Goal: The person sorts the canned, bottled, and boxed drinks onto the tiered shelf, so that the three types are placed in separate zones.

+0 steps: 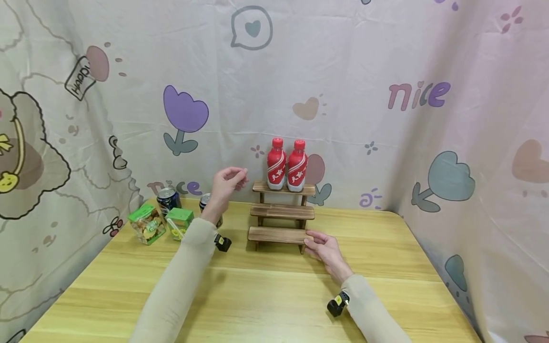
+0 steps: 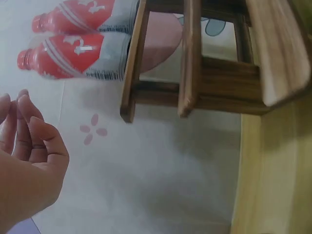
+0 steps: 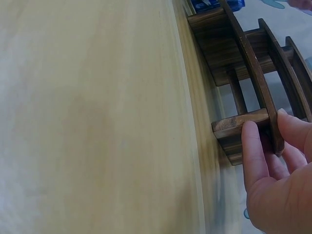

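Note:
A three-tier wooden display shelf (image 1: 279,212) stands toward the back of the table. Two red drink bottles (image 1: 276,164) with white bottoms stand upright side by side on its top tier. My right hand (image 1: 323,250) pinches the right end of the lowest tier; in the right wrist view, the thumb is on one face of the board and fingers are on its underside and leg. My left hand (image 1: 229,186) is raised in the air left of the top tier, fingers loosely bent and holding nothing. In the left wrist view, it is apart from the bottles (image 2: 73,56).
At the back left stand two green drink boxes (image 1: 147,225) and two dark blue cans (image 1: 168,200), one of them partly hidden behind my left wrist. A printed curtain (image 1: 351,57) hangs close behind the table (image 1: 257,305) and along both sides.

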Available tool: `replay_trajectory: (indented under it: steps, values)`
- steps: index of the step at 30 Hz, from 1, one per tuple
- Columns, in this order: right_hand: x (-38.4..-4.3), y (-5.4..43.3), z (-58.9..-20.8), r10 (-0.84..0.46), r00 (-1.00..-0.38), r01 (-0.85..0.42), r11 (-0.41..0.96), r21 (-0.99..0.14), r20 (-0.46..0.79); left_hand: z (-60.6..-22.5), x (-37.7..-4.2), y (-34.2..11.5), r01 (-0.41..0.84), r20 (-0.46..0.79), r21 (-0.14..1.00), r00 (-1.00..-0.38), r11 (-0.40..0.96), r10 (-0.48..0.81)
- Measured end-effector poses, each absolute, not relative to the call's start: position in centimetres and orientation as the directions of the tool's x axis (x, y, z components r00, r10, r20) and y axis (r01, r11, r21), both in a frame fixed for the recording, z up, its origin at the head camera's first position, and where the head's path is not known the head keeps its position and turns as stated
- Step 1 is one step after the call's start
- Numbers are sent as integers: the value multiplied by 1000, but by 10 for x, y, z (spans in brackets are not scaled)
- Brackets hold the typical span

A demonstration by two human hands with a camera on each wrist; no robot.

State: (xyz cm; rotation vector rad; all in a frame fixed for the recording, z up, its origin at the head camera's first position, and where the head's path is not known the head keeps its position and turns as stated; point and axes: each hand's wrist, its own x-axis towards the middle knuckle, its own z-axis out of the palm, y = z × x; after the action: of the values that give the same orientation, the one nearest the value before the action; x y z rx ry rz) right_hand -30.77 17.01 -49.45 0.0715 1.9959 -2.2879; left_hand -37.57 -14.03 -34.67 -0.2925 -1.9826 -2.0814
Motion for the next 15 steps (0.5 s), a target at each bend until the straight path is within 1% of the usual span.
replay_trajectory:
  steps: [7, 11, 15]
  values:
    - [-309, 174, -496, -67, -991, 120, -113, -986, -113, -357, -367, -163, 251, 250, 964, -968, -81, -29]
    - [-307, 173, -495, -66, -992, 115, -117, -986, -108, -361, -360, -178, 223, 223, 974, -975, -31, 8]
    - [-306, 170, -495, -63, -993, 107, -125, -986, -100, -363, -351, -195, 224, 221, 974, -973, 39, 62]
